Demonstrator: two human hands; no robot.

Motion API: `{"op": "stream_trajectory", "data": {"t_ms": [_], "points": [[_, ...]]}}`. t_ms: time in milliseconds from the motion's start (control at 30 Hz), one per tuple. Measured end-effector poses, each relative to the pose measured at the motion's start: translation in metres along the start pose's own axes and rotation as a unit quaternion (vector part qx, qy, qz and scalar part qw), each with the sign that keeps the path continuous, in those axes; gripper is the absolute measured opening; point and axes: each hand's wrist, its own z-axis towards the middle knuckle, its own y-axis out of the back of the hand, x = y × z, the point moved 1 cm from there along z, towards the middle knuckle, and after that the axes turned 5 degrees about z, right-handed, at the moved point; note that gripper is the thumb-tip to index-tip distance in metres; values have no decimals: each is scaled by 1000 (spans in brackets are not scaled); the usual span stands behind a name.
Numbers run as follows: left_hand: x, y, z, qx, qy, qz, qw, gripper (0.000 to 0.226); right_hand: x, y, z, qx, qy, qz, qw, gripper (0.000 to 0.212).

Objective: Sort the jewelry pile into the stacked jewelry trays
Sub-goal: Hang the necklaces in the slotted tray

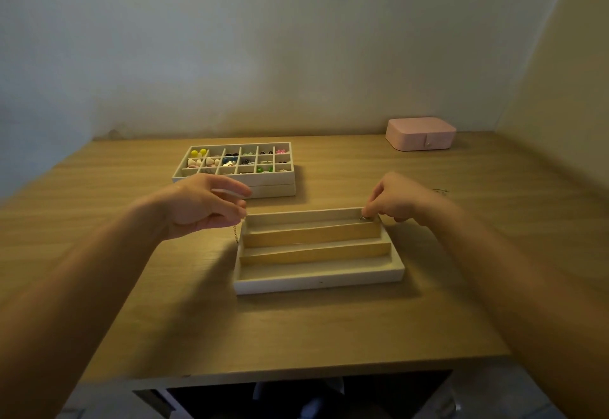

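Observation:
A cream tray [319, 282] with three long slots lies on the desk in front of me. My left hand [201, 206] pinches one end of a thin gold chain [236, 234] at the tray's far left corner; a short length dangles outside the rim. My right hand [393, 199] pinches the chain's other end, with a small ring or pendant [362, 218], over the far right end of the farthest slot. Behind stands a stack of cream trays [263, 189]; the top one has many small compartments with colourful earrings and beads [230, 160].
A pink closed jewelry box [420, 133] sits at the back right near the wall. A small thin piece of jewelry [440, 191] lies on the desk right of my right hand. The desk's front edge [296, 374] is close to me.

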Motion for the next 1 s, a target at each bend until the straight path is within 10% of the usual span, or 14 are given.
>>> {"op": "stream_trajectory", "data": {"t_ms": [467, 1000], "points": [[-9, -7, 9, -140, -101, 348, 921, 35, 20, -16, -1, -64, -17, -175, 982, 11], [-45, -28, 5, -160, -189, 283, 926, 25, 21, -26, -11, -136, -19, -157, 978, 12]]}}
